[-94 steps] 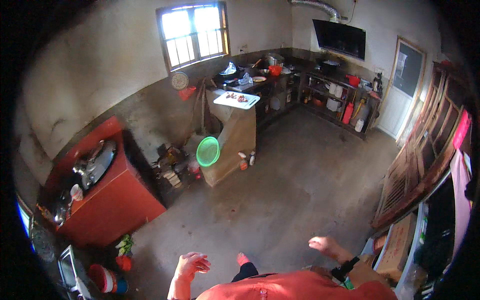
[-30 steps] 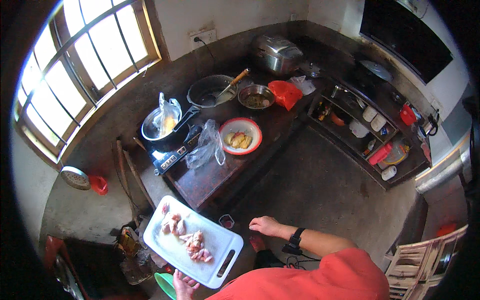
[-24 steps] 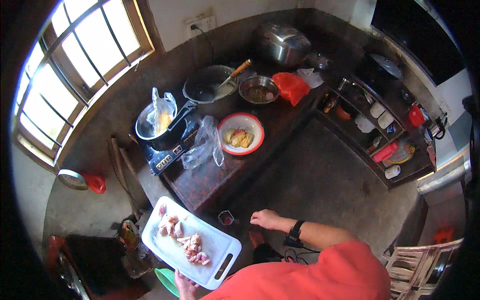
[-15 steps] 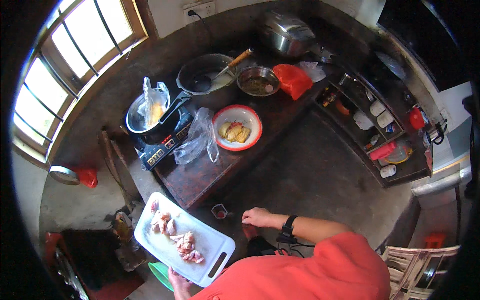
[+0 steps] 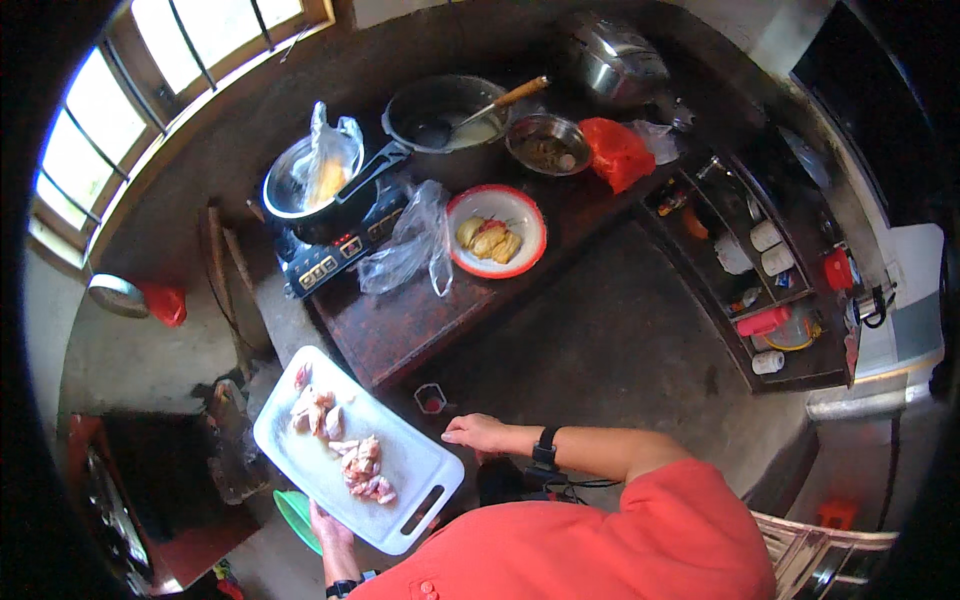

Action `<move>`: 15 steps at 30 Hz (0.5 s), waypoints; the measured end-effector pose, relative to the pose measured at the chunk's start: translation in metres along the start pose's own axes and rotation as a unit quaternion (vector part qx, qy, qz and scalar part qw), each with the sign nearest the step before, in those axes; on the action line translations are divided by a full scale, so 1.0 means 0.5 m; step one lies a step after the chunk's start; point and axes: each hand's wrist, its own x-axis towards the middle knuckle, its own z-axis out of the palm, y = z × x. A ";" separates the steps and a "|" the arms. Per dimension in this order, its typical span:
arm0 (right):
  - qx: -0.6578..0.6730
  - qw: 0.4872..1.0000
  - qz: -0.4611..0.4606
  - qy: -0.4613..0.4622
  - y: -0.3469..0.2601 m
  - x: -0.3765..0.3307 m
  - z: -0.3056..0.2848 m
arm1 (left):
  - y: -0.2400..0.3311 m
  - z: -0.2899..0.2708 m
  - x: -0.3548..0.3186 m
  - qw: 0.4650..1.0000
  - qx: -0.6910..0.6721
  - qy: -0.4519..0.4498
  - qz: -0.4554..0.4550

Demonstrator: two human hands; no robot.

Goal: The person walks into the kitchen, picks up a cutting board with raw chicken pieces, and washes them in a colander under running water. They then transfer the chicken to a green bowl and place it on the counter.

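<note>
A white cutting board with a slot handle is tilted in front of me at the lower left. My left hand grips its lower edge, the fingers partly hidden beneath it. Two small heaps of cut raw meat pieces lie on the board. The rim of a green plastic basin shows beside the left hand, mostly covered by the board. My right hand is held out to the right of the board, its fingers loosely curled together with nothing visible in them.
On the dark counter stand a pot with a plastic bag on an induction cooker, a red-rimmed plate of food, a wok and a metal bowl. A low shelf stands right; a dark table stands left.
My view has shifted, so the counter things sit further right and slightly higher. The board stays in my left hand, and my right hand is closer to the board's right edge.
</note>
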 end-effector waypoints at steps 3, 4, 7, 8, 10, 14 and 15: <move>-0.009 1.000 -0.013 0.019 -0.014 0.027 0.048 | 0.004 -0.001 -0.003 1.000 0.005 -0.002 0.020; 0.001 0.999 -0.033 0.029 -0.016 0.037 0.064 | 0.006 0.001 -0.005 1.000 0.015 0.005 0.023; 0.057 0.998 -0.012 0.004 -0.008 0.071 0.102 | 0.014 0.005 -0.004 0.999 0.021 0.027 0.021; 0.072 0.997 -0.010 0.024 -0.004 0.080 0.114 | 0.015 0.006 -0.005 0.999 0.029 0.022 0.027; 0.120 0.991 -0.013 0.064 -0.001 0.099 0.134 | 0.016 0.010 -0.003 0.999 0.023 -0.007 0.038; 0.238 0.968 0.014 0.085 -0.010 0.125 0.159 | 0.006 0.021 -0.007 0.999 -0.004 -0.034 0.039; 0.188 0.975 0.015 0.114 -0.013 0.125 0.164 | 0.003 0.026 -0.008 0.998 -0.005 -0.045 0.035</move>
